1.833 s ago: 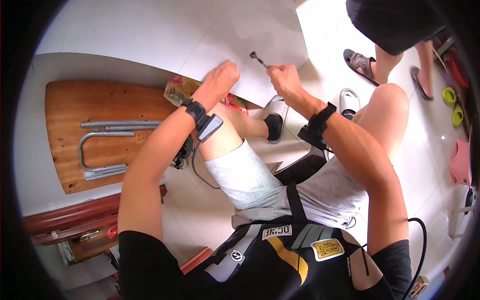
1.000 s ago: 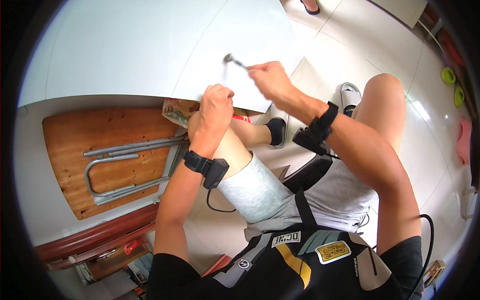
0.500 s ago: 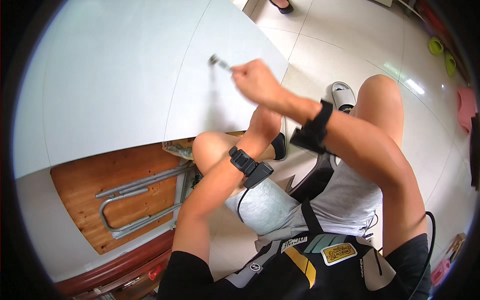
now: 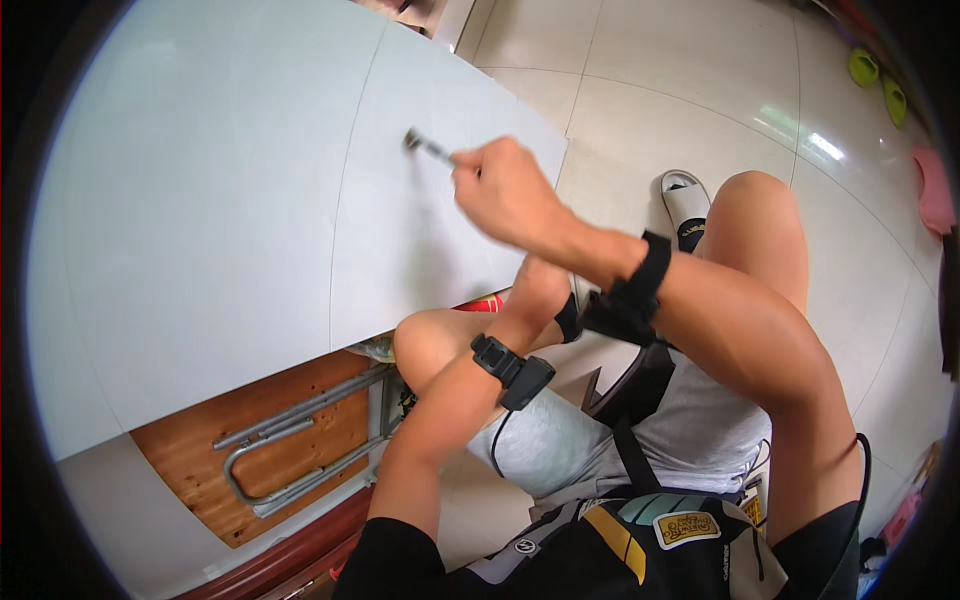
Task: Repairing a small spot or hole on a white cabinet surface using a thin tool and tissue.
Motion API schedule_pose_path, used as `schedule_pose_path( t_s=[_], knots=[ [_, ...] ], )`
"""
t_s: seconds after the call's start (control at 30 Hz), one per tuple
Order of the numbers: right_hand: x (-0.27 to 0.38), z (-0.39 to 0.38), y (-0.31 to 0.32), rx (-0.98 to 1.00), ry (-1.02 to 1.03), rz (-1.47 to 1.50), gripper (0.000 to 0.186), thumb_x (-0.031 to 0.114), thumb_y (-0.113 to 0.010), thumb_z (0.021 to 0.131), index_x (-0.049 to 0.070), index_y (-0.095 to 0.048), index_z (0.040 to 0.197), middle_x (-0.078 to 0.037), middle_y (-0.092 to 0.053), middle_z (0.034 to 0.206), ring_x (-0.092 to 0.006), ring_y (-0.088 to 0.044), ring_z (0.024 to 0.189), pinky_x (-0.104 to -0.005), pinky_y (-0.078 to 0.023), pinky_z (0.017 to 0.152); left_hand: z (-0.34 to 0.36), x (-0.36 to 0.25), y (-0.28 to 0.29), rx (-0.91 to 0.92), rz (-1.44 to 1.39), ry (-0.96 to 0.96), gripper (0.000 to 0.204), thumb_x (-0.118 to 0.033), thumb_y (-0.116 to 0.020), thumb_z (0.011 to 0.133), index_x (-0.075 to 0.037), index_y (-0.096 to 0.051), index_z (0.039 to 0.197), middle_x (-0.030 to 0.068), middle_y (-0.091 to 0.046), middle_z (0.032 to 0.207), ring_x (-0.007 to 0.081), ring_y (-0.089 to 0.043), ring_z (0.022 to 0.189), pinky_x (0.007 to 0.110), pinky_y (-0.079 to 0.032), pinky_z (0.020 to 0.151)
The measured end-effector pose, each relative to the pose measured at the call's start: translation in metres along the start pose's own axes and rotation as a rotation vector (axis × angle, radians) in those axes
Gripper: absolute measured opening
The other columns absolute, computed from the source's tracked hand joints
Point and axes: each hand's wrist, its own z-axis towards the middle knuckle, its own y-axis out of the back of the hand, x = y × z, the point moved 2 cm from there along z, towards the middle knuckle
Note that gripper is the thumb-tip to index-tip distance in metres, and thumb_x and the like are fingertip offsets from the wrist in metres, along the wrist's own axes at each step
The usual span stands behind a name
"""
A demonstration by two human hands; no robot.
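My right hand (image 4: 505, 195) is closed on a slim metal tool (image 4: 428, 146) with a small, dark, blurred head. It holds the tool over the big white panel (image 4: 200, 200); whether the head touches the surface is unclear. My left hand (image 4: 543, 282) is low by the panel's near edge, beside my bent left knee; my right forearm is in front of it and its fingers are hidden. Wrist devices with straps (image 4: 512, 372) are on both forearms.
Below the panel, a wooden board (image 4: 180, 465) with folded grey metal legs (image 4: 270, 430) leans, beside red packaging (image 4: 480, 305). Green slippers (image 4: 863, 68) and a pink plastic item (image 4: 935, 195) are at the right. My slide sandal (image 4: 685, 200) rests on the tiled floor.
My right hand has moved left with the tool. My left hand has moved right and down, under the right forearm. The panel appears lower in view. The other person has mostly left the view.
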Motion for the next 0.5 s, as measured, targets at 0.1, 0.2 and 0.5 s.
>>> schedule_pose_path(
  t_s=[0.1,0.2,0.5],
  knots=[
    [0.003,0.023,0.001,0.002,-0.301,0.032,0.023,0.007,-0.053,0.087,-0.012,-0.066,0.083,-0.031,-0.062,0.068,-0.0416,-0.065,0.061,-0.0475,-0.051,0.064,-0.019,0.025,-0.009,0.187,0.029,0.110,0.037,-0.023,-0.057,0.098,0.002,-0.054,0.126,0.0162,-0.060,0.123,0.0269,-0.056,0.118,0.042,-0.045,0.095],
    [0.025,-0.013,-0.014,0.051,-0.007,-0.067,0.020,0.004,-0.053,0.082,-0.010,-0.063,0.072,-0.035,-0.059,0.071,-0.0521,-0.061,0.068,-0.0549,-0.052,0.067,0.026,-0.007,0.037,0.973,-0.098,0.088,0.046,-0.026,-0.071,0.088,-0.003,-0.059,0.126,0.0146,-0.064,0.124,0.0209,-0.060,0.115,0.034,-0.048,0.094],
    [0.044,-0.006,-0.017,-0.069,0.131,-0.067,0.029,0.002,-0.052,0.089,-0.008,-0.058,0.063,-0.033,-0.049,0.062,-0.0512,-0.052,0.058,-0.0559,-0.043,0.058,-0.023,-0.020,-0.005,0.244,-0.207,0.200,0.039,-0.026,-0.059,0.099,-0.007,-0.053,0.133,0.0121,-0.058,0.135,0.0300,-0.055,0.122,0.044,-0.042,0.102]
  ],
)
